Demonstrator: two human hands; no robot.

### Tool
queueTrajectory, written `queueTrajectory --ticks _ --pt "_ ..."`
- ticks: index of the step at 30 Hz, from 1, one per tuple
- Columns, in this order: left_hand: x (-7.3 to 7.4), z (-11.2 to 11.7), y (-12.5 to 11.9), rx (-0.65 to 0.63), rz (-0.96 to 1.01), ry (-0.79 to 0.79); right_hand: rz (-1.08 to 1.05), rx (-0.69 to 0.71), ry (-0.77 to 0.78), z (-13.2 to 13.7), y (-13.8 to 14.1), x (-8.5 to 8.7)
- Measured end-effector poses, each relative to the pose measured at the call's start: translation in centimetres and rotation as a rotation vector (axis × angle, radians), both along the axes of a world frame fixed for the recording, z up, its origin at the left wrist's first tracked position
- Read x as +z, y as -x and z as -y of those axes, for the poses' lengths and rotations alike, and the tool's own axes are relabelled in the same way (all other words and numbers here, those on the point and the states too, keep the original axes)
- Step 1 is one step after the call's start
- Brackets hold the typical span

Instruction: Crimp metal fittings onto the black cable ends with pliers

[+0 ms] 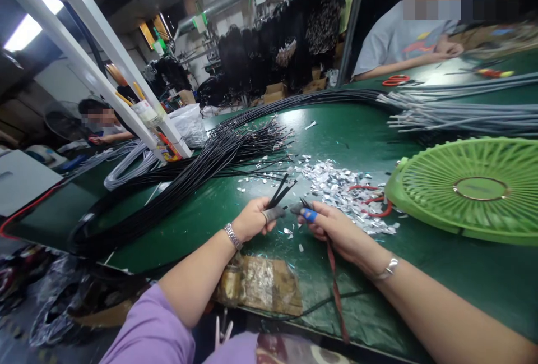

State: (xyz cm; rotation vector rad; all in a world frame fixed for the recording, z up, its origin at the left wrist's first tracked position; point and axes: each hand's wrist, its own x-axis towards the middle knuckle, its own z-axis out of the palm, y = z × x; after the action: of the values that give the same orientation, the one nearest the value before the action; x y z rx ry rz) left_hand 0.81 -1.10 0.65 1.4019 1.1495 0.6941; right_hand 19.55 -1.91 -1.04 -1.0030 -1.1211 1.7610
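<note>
Near the bench's (474,277) front edge, my left hand (257,219) clamps black cables (284,193). My right hand (330,225) pinches dark strands (305,203).

Black cable ends (281,191) are held in the left hand (257,219) over a green table (361,134).
The right hand (330,225) (a blue band (310,215) is wrapped round one finger) is held just beside; what is gripped there cannot be made out. Silvery scraps (336,182) are strewn beyond it, a black cable bundle (179,190) is looped toward the left edge, and a taped cardboard piece (269,285) is laid at the near edge.
</note>
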Motion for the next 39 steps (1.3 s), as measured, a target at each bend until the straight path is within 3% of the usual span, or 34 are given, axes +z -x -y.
queueTrajectory --ticks 11,17,24,30,39 --pt "0.4 0.4 -0.5 -0.048 -0.038 0.048 0.067 -0.102 -0.136 0.4 0.7 -0.1" --pt "0.8 0.2 0.1 -0.264 0.048 0.216 0.146 -0.077 -0.260 0.5 0.8 -0.3" --pt "1.2 -0.1 0.1 -0.088 0.073 0.180 0.124 -0.167 -0.268 0.5 0.9 -0.3" --pt "0.8 -0.1 -0.3 -0.106 0.044 0.178 0.079 -0.256 -0.354 0.2 1.1 -0.7" --pt "0.7 0.0 -0.5 -0.074 0.055 0.194 0.198 -0.311 -0.379 -0.1 1.3 -1.1"
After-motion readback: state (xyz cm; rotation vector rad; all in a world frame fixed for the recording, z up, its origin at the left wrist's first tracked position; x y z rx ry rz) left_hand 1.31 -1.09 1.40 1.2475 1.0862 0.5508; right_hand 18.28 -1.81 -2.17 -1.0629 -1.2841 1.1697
